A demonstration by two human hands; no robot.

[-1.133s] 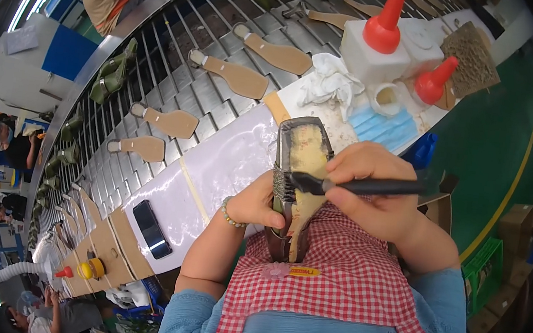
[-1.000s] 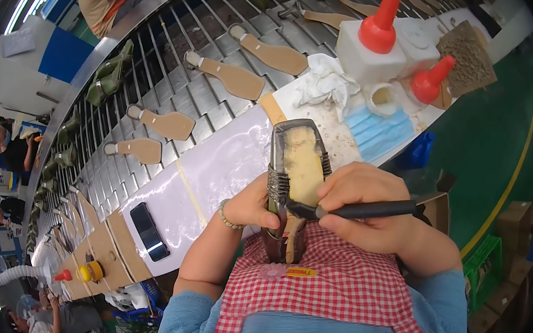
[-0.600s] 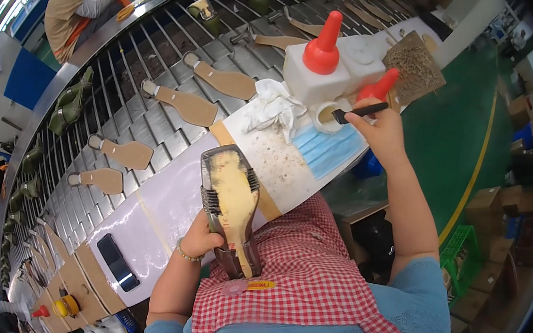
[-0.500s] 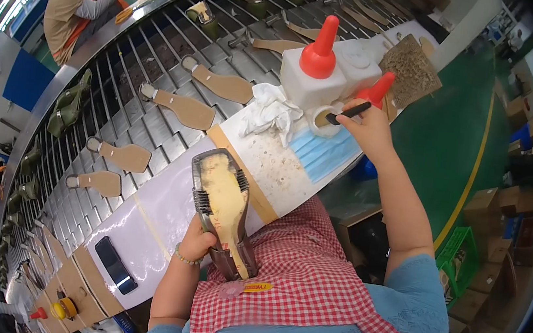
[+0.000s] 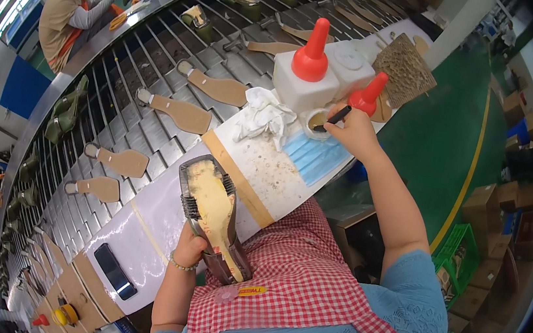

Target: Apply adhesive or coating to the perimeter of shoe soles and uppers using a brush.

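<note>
My left hand (image 5: 189, 250) is wrapped round a dark brown shoe upper on a last (image 5: 215, 203), its pale yellow underside facing up and its narrow end near my apron. At the far side of the work board, my right hand (image 5: 355, 134) pinches a black-handled tool (image 5: 338, 115), perhaps a brush. Its lower end is in the mouth of a small white pot (image 5: 310, 131) with yellowish contents, so the tip is hidden. A white bottle with a red cone cap (image 5: 309, 73) stands just behind the pot, and another red cone cap (image 5: 369, 94) rises beside my right hand.
A blue face mask (image 5: 315, 157) and crumpled white cloth (image 5: 264, 115) lie by the pot. Tan soles (image 5: 180, 113) rest on the slatted metal conveyor (image 5: 119, 71). A phone (image 5: 115, 271) lies at left. A co-worker (image 5: 67, 12) sits across the conveyor; green crates (image 5: 460, 254) stand at right.
The upper in my left hand has shifted slightly left and down. My right hand has moved a little left and down, bringing the black tool further into the pot.
</note>
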